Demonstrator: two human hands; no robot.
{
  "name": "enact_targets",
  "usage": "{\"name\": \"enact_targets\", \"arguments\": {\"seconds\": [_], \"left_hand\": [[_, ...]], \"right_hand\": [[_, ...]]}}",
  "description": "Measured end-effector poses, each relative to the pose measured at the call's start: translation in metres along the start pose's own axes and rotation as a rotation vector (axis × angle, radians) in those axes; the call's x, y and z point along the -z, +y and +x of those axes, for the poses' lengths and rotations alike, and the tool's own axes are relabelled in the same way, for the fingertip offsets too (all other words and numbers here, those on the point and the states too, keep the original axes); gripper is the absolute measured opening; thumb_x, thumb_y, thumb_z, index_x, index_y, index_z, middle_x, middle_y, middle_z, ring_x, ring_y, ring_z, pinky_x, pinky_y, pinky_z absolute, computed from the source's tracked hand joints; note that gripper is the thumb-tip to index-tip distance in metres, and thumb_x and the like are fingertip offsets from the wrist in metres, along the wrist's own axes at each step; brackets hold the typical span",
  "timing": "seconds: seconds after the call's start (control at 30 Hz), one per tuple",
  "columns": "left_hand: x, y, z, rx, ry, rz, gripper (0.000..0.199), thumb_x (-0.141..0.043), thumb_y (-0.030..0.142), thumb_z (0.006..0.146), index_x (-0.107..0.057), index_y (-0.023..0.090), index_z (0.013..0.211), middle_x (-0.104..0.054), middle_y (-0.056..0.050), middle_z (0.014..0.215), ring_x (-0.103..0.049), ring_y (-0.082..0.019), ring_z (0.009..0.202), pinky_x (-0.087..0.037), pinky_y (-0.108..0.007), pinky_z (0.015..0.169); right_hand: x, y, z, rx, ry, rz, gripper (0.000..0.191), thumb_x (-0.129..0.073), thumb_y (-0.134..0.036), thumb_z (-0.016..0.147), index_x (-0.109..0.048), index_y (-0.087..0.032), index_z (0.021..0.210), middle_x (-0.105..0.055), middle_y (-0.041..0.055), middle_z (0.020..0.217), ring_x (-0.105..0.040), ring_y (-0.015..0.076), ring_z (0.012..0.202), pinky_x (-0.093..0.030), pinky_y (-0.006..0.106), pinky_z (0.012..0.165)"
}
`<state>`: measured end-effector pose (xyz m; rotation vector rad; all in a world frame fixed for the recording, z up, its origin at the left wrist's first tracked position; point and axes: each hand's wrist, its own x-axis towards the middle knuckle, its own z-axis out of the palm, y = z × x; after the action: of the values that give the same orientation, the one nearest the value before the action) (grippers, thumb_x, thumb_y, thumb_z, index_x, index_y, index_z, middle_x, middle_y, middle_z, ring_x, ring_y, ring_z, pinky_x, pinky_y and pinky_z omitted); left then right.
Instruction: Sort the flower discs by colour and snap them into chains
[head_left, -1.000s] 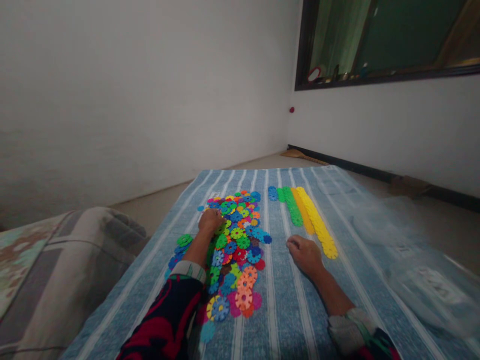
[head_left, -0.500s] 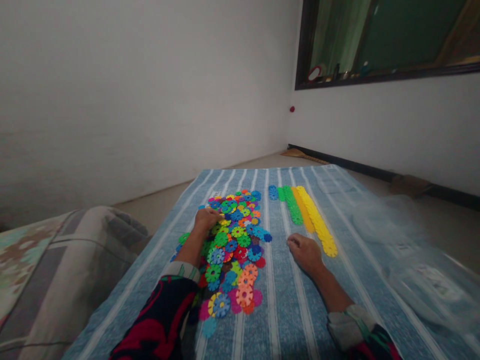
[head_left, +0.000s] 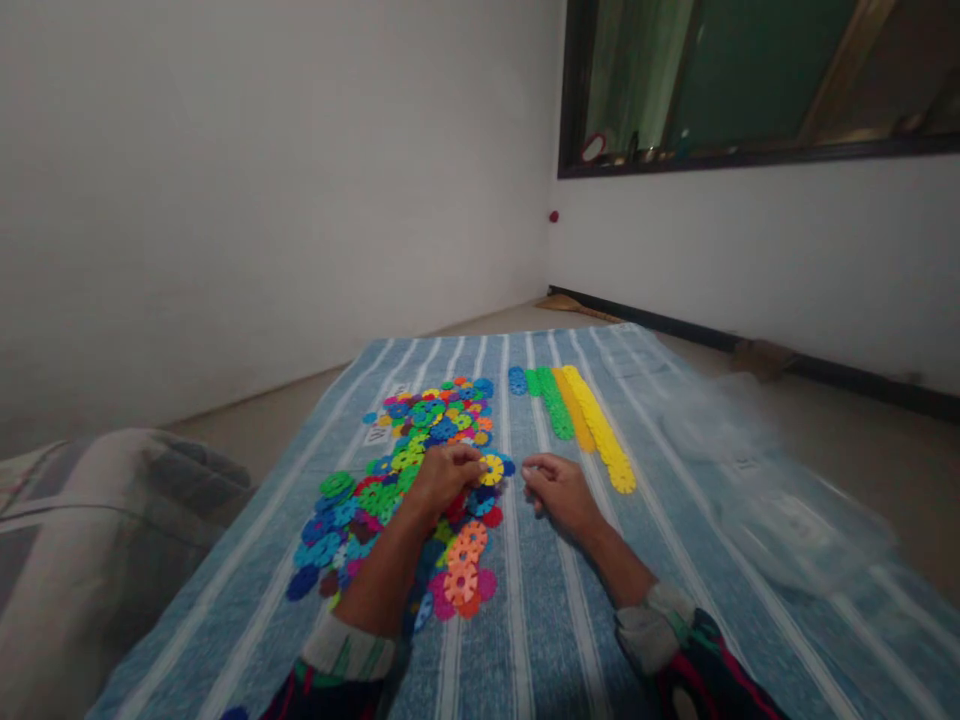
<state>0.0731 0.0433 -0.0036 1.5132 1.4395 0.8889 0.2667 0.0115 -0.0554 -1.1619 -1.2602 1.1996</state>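
Note:
My left hand pinches a yellow snowflake disc by its left edge, above the right side of a loose pile of mixed-colour snowflake discs. My right hand is just right of that disc, apart from it, with bent fingers slightly parted and nothing visible in them. Beyond it lie overlapping rows of sorted discs: a long yellow row, an orange row, a green row and a short blue stack. My left forearm hides part of the pile.
A blue and white striped cloth covers the table. Clear plastic containers stand at the right. A paper label with a letter lies by the pile's left edge. Fabric-covered furniture is at the left, and a wall stands behind.
My left hand has come from the far part of the pile rightward and nearer, bringing a yellow disc. My right hand has moved left toward it. The view has turned slightly right.

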Motion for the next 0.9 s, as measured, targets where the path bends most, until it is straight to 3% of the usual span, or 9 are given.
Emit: {"name": "enact_targets", "arguments": {"seconds": [0.1, 0.2, 0.4, 0.57, 0.63, 0.73, 0.9], "left_hand": [[-0.032, 0.006, -0.013, -0.034, -0.107, -0.086, 0.019, -0.068, 0.033, 0.060, -0.065, 0.015, 0.064, -0.057, 0.004, 0.051, -0.049, -0.009, 0.048, -0.037, -0.021, 0.048], [-0.055, 0.010, -0.021, -0.045, -0.129, -0.136, 0.016, -0.066, 0.029, 0.061, -0.065, 0.014, 0.064, -0.055, 0.004, 0.050, -0.047, -0.008, 0.047, -0.035, -0.021, 0.048], [-0.089, 0.005, -0.025, -0.058, -0.191, -0.212, 0.016, -0.066, 0.028, 0.061, -0.067, 0.013, 0.068, -0.058, 0.001, 0.054, -0.049, -0.009, 0.050, -0.036, -0.022, 0.050], [-0.094, -0.003, -0.024, -0.079, -0.134, -0.199, 0.018, -0.065, 0.029, 0.061, -0.066, 0.013, 0.068, -0.058, 0.000, 0.057, -0.050, -0.010, 0.053, -0.037, -0.022, 0.051], [-0.091, -0.005, -0.023, -0.078, -0.142, -0.173, 0.017, -0.063, 0.030, 0.062, -0.065, 0.014, 0.065, -0.057, 0.000, 0.055, -0.050, -0.010, 0.052, -0.037, -0.022, 0.051], [-0.088, -0.007, -0.024, -0.096, -0.149, -0.111, 0.018, -0.060, 0.031, 0.064, -0.065, 0.014, 0.063, -0.057, 0.000, 0.055, -0.050, -0.011, 0.053, -0.036, -0.023, 0.050], [-0.088, -0.008, -0.025, -0.096, -0.156, -0.075, 0.016, -0.058, 0.029, 0.065, -0.065, 0.014, 0.062, -0.057, 0.000, 0.055, -0.049, -0.010, 0.052, -0.036, -0.022, 0.050]], "right_hand": [[0.004, -0.003, -0.003, 0.011, 0.017, 0.052, 0.028, -0.062, -0.040, 0.070, -0.066, -0.016, 0.083, -0.059, -0.0045, 0.055, -0.048, 0.0080, 0.037, -0.037, 0.019, 0.036], [0.018, -0.005, -0.008, 0.018, 0.044, -0.004, 0.022, -0.062, -0.035, 0.069, -0.066, -0.016, 0.078, -0.056, -0.0056, 0.048, -0.049, 0.0087, 0.037, -0.038, 0.019, 0.037], [0.067, -0.018, -0.020, 0.024, -0.048, -0.208, 0.022, -0.060, -0.032, 0.068, -0.072, -0.016, 0.077, -0.061, -0.0028, 0.052, -0.054, 0.0108, 0.043, -0.043, 0.022, 0.045], [0.130, -0.027, -0.020, 0.098, 0.128, -0.608, 0.029, -0.056, -0.030, 0.068, -0.077, -0.015, 0.080, -0.071, 0.0045, 0.067, -0.065, 0.0174, 0.061, -0.049, 0.028, 0.064], [0.146, -0.024, -0.019, 0.080, 0.143, -0.717, 0.032, -0.053, -0.029, 0.070, -0.079, -0.015, 0.083, -0.073, 0.0060, 0.071, -0.067, 0.0193, 0.067, -0.050, 0.029, 0.069], [0.155, -0.014, -0.017, 0.074, 0.108, -0.823, 0.034, -0.050, -0.027, 0.073, -0.079, -0.018, 0.086, -0.077, 0.0070, 0.083, -0.069, 0.0212, 0.077, -0.050, 0.029, 0.074], [0.151, -0.001, -0.015, 0.087, 0.097, -0.953, 0.037, -0.047, -0.026, 0.075, -0.079, -0.017, 0.093, -0.076, 0.0089, 0.098, -0.069, 0.0229, 0.093, -0.049, 0.030, 0.083]]}}
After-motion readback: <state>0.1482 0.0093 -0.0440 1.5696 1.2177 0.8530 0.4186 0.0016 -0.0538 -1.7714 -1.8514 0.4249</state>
